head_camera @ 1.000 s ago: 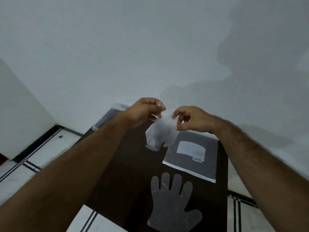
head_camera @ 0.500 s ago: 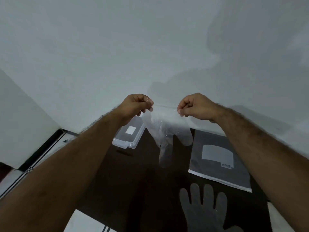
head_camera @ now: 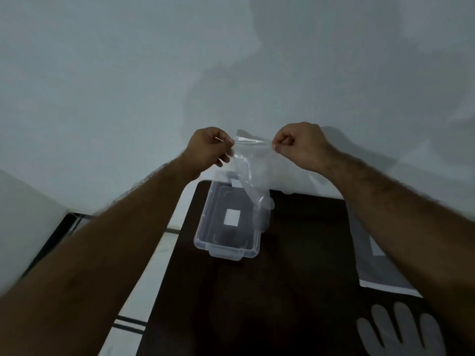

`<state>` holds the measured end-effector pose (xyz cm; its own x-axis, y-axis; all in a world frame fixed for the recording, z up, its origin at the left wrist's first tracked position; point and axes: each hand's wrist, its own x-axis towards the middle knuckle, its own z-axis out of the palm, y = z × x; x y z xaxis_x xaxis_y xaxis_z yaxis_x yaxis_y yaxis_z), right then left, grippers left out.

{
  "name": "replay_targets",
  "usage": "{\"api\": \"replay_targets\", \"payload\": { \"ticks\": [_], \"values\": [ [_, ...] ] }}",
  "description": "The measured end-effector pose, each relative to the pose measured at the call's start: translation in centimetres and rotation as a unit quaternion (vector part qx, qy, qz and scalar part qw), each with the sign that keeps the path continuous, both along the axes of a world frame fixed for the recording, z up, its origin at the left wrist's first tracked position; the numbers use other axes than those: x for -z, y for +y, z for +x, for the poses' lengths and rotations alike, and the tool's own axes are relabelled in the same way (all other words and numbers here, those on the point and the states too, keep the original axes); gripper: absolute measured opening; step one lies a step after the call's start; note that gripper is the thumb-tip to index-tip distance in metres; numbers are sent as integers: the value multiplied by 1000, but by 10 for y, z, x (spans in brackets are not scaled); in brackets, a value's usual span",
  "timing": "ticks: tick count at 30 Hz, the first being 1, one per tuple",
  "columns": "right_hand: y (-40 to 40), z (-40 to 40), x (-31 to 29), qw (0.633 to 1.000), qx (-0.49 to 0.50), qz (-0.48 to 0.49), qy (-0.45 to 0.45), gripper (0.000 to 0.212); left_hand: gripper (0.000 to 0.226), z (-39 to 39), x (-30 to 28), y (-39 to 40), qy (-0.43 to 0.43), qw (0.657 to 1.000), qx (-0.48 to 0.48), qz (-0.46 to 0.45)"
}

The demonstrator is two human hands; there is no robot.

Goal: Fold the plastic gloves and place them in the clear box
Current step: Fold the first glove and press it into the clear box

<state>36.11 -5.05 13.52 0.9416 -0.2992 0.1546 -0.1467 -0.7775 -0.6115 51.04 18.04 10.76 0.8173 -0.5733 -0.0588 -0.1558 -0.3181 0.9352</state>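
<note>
1. Thin clear plastic: one glove [head_camera: 250, 173] hangs in the air over the far end of the dark table [head_camera: 282, 291], stretched by its top edge between the two hands.
2. Left hand [head_camera: 208, 147] closed in a pinch on the left corner of that edge; right hand [head_camera: 298, 143] closed in a pinch on the right corner. The other fingers of both are curled in.
3. Held edge runs left to right; the glove's long axis hangs down from it, narrowing to a crumpled tail.
4. Clear box [head_camera: 228, 222] sits on the table directly below and slightly left of the hanging tail, long axis running away from the person. The tail overlaps the box's far right corner in view; whether it touches, cannot tell. Left hand is nearer the box.
5. Second glove [head_camera: 401, 332] lies flat at the near right of the table, fingers pointing away.
6. Grey packet [head_camera: 370, 271] lies right of the box, partly hidden by the right forearm.
7. Writing: white blank label on the box; the packet's white patch is unreadable here.
</note>
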Motion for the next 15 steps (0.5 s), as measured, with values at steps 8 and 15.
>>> {"api": "replay_targets", "payload": {
  "ticks": [8, 15],
  "values": [
    [35, 6, -12, 982, -12, -138, -128, 12, 9, 19, 0, 40, -187, 977, 33, -95],
    [64, -21, 33, 976, -61, -187, -88, 12, 16, 4, 54, 74, -285, 955, 81, -26]
  ]
}}
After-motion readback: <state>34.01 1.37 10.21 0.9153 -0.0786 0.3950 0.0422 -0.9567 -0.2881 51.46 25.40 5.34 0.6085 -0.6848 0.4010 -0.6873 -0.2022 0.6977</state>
